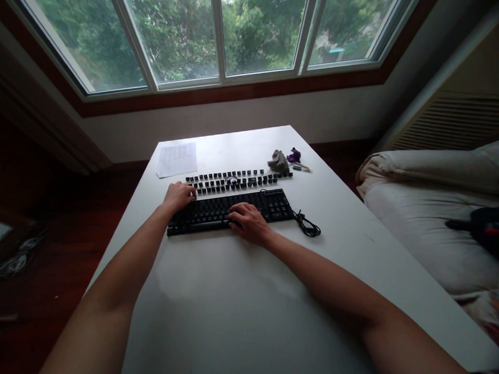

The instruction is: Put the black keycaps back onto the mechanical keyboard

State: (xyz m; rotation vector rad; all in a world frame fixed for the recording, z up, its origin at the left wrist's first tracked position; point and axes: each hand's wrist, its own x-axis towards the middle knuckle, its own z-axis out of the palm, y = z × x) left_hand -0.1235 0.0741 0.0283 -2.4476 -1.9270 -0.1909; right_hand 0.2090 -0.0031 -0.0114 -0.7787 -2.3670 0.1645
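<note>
A black keyboard (208, 208) lies on the white table, its front edge towards me. Beyond it, loose black keycaps (240, 182) stand in rows. My left hand (179, 196) is at the left end of these rows, just above the keyboard's back left corner. Its fingers are pinched on what looks like a dark keycap, mostly hidden by the fingertips. Over the front middle of the keyboard rests my right hand (248, 222), fingers bent and slightly apart, fingertips on the lower keys. Nothing shows in its grasp.
A coiled black cable (307, 225) lies off the keyboard's right end. Printed paper (177, 159) is at the back left. A grey cloth (278, 161), a purple cloth (294, 155) and thin tools (302, 168) sit at the back right. A padded seat (409, 210) stands right of the table (224, 314).
</note>
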